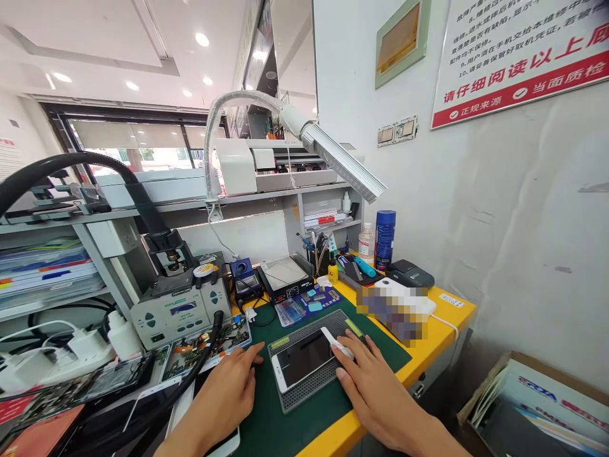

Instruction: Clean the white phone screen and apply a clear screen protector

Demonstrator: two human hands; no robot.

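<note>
Your left hand (240, 377) lies loose and seemingly empty, apart from the phone (304, 358), which, near the desk's (330, 438) yellow edge, slants lengthwise toward your nearer right hand (368, 377), its hold on a white object (348, 343) unclear.

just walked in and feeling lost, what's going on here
A white smartphone lies face up on a grey perforated mat. The person's right hand is at its right end, fingers over something white that I can't make out. Their left hand is beside the mat, holding nothing visible.
</note>
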